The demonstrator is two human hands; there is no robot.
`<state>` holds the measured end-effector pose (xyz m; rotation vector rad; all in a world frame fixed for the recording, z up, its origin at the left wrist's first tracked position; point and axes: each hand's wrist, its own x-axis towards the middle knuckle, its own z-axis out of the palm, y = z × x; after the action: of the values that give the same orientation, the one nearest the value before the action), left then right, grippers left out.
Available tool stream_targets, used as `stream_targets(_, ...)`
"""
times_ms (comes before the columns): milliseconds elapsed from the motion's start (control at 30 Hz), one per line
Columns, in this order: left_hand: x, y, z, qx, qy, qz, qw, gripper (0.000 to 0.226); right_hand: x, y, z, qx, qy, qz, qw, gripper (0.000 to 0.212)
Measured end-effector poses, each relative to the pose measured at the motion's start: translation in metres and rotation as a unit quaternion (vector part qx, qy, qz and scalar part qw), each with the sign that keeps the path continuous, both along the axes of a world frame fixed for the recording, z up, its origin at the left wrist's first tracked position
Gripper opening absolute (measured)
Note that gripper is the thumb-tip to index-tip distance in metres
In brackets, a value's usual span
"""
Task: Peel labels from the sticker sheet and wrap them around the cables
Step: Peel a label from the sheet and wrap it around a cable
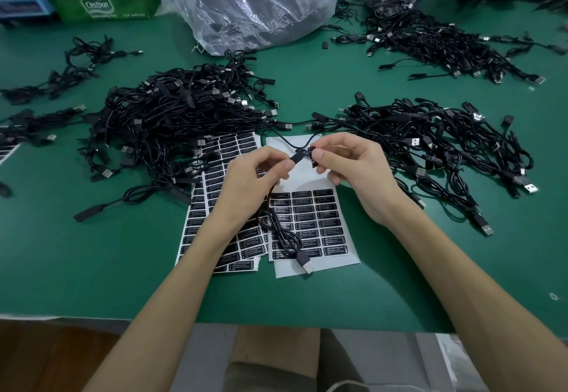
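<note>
Both hands are up over the middle of the green table (pixel 92 268), a bit in from the near edge. The left hand (pixel 255 176) has its thumb and forefinger pinched on the little inline block of a black USB cable (pixel 285 235), other fingers curled loosely under. The rest of that cable hangs down in a loop, and its USB plug lies on the sticker sheet (pixel 310 222) below.

The right hand (pixel 356 170) pinches a small black label (pixel 312 155) between thumb and forefinger, right against the cable just past the block. I can't tell how far round it goes.

The sticker sheet lies flat under the hands. Its top part is bare white backing and the lower rows are black labels. A second sheet (pixel 212 207) lies just beside it on the left, partly under the left wrist.

A big pile of cables (pixel 184 108) sits towards the left edge, touching that second sheet, with another heap (pixel 430 139) towards the right edge. At the far edge there's a clear plastic bag (pixel 261 1) and a green Cestbon box (pixel 104 4) in the far left corner.
</note>
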<state>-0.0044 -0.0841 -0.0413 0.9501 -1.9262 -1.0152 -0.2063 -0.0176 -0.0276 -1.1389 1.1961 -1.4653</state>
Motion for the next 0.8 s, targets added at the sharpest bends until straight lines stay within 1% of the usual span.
stream_targets(100,0.0007,0.001,0.002,0.02,0.018,-0.007,1.0,0.001,0.0023,-0.0004,0.0,0.009,-0.027,0.004,1.0,0.007)
stream_targets(433,-0.0003,0.0038,0.0021,0.011,-0.008,0.007,1.0,0.001,0.0059,-0.0022,-0.002,0.033,-0.056,-0.001,0.998,0.012)
stream_targets(633,-0.001,0.0043,0.0029,0.011,-0.011,-0.003,1.0,0.009,0.0086,-0.0022,-0.0018,0.044,-0.065,-0.018,0.997,0.011)
stream_targets(800,-0.002,0.0044,0.0025,0.006,-0.021,-0.006,1.0,0.012,0.0095,-0.0018,-0.0004,0.03,-0.056,-0.038,0.997,0.011)
